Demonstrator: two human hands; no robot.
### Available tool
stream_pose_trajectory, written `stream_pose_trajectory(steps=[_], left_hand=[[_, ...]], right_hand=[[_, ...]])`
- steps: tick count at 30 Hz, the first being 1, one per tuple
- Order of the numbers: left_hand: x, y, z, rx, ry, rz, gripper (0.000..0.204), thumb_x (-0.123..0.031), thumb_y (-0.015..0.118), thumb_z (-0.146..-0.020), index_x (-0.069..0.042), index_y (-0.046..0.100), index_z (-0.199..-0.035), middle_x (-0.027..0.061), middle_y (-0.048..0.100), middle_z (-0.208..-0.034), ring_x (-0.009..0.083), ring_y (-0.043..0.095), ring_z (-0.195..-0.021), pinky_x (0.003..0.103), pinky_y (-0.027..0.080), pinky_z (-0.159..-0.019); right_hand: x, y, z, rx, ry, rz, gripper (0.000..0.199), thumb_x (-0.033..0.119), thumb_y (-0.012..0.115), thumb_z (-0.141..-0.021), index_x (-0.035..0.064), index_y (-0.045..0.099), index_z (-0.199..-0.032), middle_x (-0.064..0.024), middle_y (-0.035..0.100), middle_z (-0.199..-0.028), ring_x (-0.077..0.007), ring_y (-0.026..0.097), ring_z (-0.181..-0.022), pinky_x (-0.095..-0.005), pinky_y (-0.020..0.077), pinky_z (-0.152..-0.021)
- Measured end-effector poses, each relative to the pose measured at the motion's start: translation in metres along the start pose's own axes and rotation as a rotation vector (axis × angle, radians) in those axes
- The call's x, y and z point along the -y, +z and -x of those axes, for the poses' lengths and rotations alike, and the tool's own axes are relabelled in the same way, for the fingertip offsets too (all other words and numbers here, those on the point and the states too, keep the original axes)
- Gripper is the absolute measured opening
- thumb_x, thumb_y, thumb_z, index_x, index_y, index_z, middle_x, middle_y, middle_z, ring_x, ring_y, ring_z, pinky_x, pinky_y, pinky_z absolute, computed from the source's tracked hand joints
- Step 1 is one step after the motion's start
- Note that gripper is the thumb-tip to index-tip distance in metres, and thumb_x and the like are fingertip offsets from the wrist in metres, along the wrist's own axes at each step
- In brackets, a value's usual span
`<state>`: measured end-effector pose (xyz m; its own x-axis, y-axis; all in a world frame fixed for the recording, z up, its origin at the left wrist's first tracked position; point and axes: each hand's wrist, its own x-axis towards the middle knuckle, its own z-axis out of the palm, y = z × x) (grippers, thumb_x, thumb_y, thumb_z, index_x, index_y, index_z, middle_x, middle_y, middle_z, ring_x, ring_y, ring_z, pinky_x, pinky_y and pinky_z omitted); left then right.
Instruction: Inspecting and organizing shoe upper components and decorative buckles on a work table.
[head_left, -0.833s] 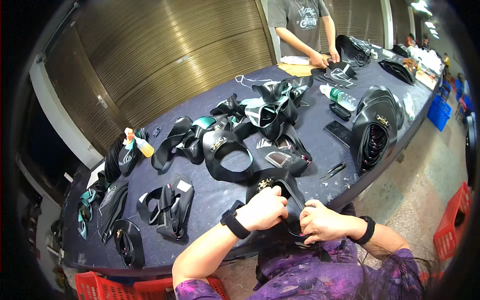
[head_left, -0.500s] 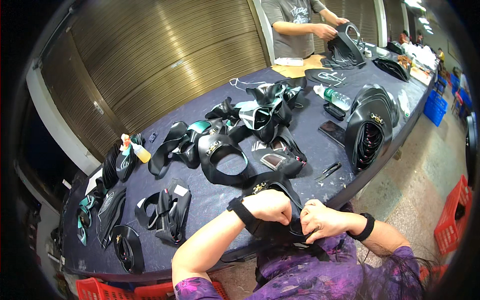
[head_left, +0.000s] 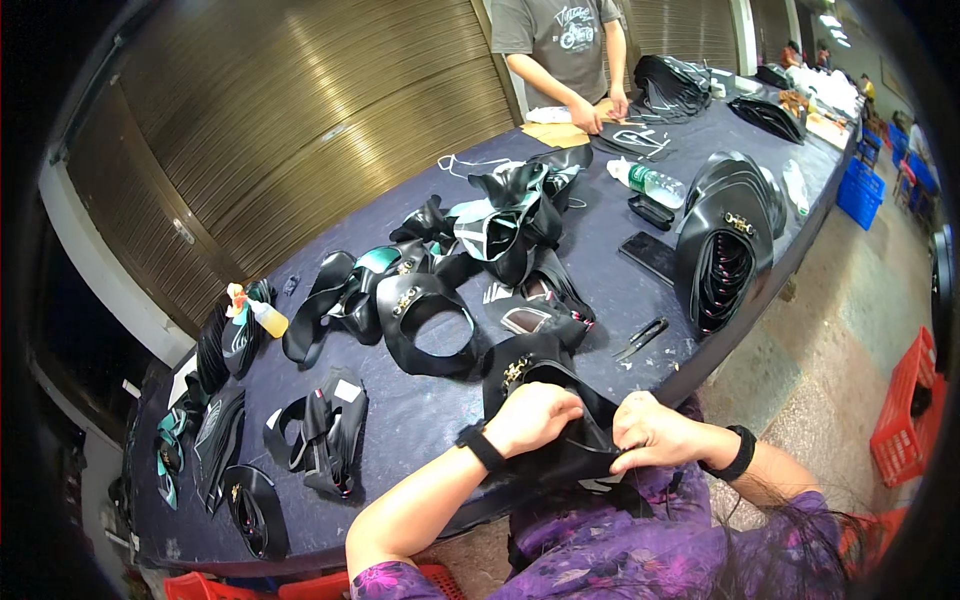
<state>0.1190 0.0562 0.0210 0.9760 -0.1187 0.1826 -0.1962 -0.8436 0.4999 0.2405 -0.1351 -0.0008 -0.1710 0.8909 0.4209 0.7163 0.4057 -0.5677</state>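
A black shoe upper (head_left: 572, 452) with a gold chain-like ornament lies at the table's near edge, by my body. My left hand (head_left: 538, 417) has its fingers bent over the upper's left side, below the ornament. On the opposite side my right hand (head_left: 650, 434) pinches the edge between thumb and curled fingers. The upper's dark inner surface is spread between both hands; my left fingertips are partly hidden. Just beyond lies a folded upper (head_left: 540, 305) with a pale lining, and tweezers-like black tool (head_left: 641, 339) rests to the right.
More black uppers (head_left: 430, 325) cover the table's middle and left. A stacked bundle of uppers (head_left: 728, 245) stands at right, near a phone (head_left: 650, 256) and bottle (head_left: 655, 186). A spray bottle (head_left: 262, 312) stands far left. Across the table is a co-worker (head_left: 565, 60). Red crate (head_left: 905, 405) stands on the floor.
My hands have drawn slightly apart, spreading the upper between them. The co-worker's hands have left the stack of black pieces and come down to the tan sheet. The view has shifted slightly.
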Motion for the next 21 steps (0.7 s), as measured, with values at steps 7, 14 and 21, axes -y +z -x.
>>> stream_pose_trajectory(steps=[7, 14, 21], left_hand=[[-0.012, -0.021, 0.012, 0.321, -0.083, 0.175, 0.021, -0.019, 0.054, -0.085, 0.000, 0.059, -0.093, 0.0155, 0.060, -0.081, 0.0267, 0.059, -0.075, 0.033, 0.046, -0.068], [-0.018, -0.030, 0.017, 0.437, -0.087, 0.320, 0.031, -0.026, 0.057, -0.085, 0.001, 0.057, -0.101, 0.0136, 0.061, -0.083, 0.0217, 0.059, -0.078, 0.033, 0.045, -0.070], [-0.032, -0.038, 0.018, 0.430, -0.048, 0.091, 0.031, -0.018, 0.064, -0.075, -0.002, 0.054, -0.100, 0.0161, 0.060, -0.085, 0.0319, 0.058, -0.080, 0.036, 0.045, -0.069]], right_hand=[[0.006, -0.006, 0.008, -0.082, 0.110, -0.018, 0.026, 0.031, 0.066, -0.075, 0.0095, 0.060, -0.061, -0.0004, 0.055, -0.065, -0.0174, 0.052, -0.073, -0.0322, 0.0341, -0.075], [0.006, -0.006, 0.006, -0.195, 0.103, -0.170, 0.019, 0.019, 0.068, -0.069, 0.0055, 0.060, -0.059, -0.0042, 0.057, -0.061, -0.0215, 0.053, -0.062, -0.0327, 0.0400, -0.060], [0.012, -0.008, 0.005, -0.266, 0.095, -0.180, 0.017, 0.017, 0.068, -0.069, 0.0052, 0.061, -0.059, -0.0039, 0.058, -0.061, -0.0206, 0.055, -0.064, -0.0324, 0.0406, -0.061]])
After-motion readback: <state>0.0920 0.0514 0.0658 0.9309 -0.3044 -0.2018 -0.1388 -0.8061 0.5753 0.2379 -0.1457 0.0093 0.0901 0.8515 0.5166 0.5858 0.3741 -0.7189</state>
